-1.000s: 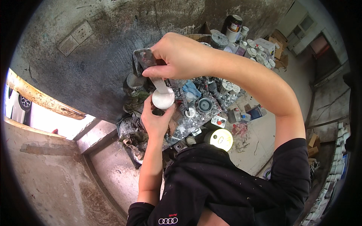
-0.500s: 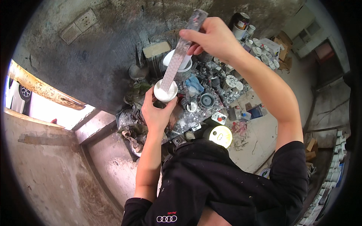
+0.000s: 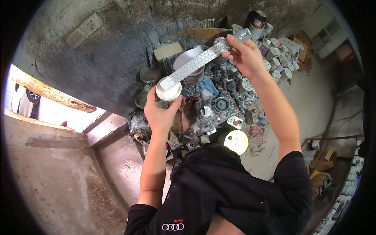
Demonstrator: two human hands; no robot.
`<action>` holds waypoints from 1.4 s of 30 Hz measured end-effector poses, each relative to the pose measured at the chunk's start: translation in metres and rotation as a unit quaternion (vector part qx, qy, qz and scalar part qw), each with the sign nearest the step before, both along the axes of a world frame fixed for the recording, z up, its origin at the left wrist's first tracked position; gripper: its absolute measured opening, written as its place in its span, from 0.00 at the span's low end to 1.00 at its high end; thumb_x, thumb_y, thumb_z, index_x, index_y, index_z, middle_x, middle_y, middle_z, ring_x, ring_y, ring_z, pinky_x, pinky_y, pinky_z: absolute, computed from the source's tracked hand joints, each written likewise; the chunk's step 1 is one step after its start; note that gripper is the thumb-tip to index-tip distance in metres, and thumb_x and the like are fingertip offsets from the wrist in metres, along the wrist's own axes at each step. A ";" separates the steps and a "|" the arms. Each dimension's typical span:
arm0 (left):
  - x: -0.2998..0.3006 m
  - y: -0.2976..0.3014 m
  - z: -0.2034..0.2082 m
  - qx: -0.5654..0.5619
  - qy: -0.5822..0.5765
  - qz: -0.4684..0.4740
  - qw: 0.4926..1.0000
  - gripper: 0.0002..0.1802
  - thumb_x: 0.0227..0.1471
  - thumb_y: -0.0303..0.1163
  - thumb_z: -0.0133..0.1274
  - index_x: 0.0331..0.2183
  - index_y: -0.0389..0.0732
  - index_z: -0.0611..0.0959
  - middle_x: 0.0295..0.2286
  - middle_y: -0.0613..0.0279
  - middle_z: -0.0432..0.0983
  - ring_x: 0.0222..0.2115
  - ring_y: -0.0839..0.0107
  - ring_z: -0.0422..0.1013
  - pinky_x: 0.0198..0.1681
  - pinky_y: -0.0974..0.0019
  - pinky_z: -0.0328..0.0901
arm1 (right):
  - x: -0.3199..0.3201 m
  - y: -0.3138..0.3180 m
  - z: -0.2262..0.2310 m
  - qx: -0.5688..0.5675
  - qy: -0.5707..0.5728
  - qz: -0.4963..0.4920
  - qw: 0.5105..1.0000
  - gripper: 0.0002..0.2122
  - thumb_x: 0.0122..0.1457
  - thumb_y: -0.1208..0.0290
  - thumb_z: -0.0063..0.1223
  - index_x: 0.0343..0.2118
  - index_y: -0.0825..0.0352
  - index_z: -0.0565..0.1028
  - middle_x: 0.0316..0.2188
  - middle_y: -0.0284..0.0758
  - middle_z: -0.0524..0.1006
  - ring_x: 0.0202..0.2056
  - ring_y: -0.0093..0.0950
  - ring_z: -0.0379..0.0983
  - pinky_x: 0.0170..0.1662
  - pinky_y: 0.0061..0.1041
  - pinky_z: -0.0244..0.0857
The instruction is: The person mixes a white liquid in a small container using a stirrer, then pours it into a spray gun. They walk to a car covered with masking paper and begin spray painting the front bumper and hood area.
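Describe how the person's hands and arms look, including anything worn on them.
Left hand and right hand are bare: no gloves, watch or bracelet visible. Short black sleeves belong to a black shirt with pale specks.

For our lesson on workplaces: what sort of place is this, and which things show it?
Probably a paint workshop: a heavily splattered work surface, many pale tubs clustered beyond it, and a cup of white material in the left hand.
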State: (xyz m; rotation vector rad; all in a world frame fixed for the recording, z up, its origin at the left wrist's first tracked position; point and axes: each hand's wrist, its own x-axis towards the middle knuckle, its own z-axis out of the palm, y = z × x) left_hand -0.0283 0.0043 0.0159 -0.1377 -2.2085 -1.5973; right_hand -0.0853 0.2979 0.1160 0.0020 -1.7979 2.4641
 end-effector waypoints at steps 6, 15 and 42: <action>-0.009 0.004 0.006 0.040 0.015 -0.006 0.999 0.35 0.41 0.29 0.75 0.50 0.31 0.79 0.42 0.54 0.84 0.43 0.69 0.80 0.50 0.64 0.73 | -0.003 -0.005 -0.034 -0.044 -0.076 -0.080 0.993 0.11 0.66 0.69 0.60 0.37 0.75 0.81 0.33 0.39 0.84 0.27 0.26 0.80 0.31 0.20 0.72; -0.014 0.004 0.008 0.045 0.001 0.021 0.999 0.35 0.41 0.29 0.75 0.51 0.30 0.78 0.44 0.51 0.81 0.45 0.67 0.79 0.50 0.61 0.76 | 0.004 0.002 -0.062 -0.081 -0.068 -0.146 0.984 0.12 0.66 0.70 0.58 0.44 0.75 0.79 0.38 0.38 0.83 0.30 0.26 0.80 0.30 0.19 0.71; -0.059 -0.011 0.010 0.046 -0.036 -0.010 0.998 0.34 0.43 0.32 0.74 0.52 0.33 0.80 0.45 0.56 0.82 0.47 0.68 0.78 0.49 0.59 0.75 | -0.033 0.067 -0.069 -0.047 -0.019 -0.037 0.998 0.13 0.68 0.74 0.43 0.46 0.77 0.78 0.41 0.43 0.82 0.35 0.33 0.84 0.35 0.21 0.78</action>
